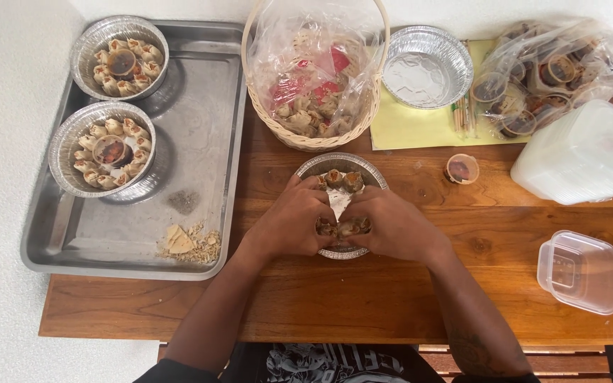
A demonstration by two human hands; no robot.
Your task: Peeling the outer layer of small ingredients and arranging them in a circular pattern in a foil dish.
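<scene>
Here, the left hand [294, 221] and the right hand [389, 225] are pressing close together over a round foil pan [341, 164] on the wooden table [363, 298], fingers curled down onto the dumplings [342, 179] inside it; whether either is actually pinching one, I cannot tell. Behind the pan, a wicker basket [313, 138] lined with plastic is holding more dumplings. At left, a steel tray [200, 106] is carrying two filled foil pans [106, 147], each with a sauce cup in the middle.
</scene>
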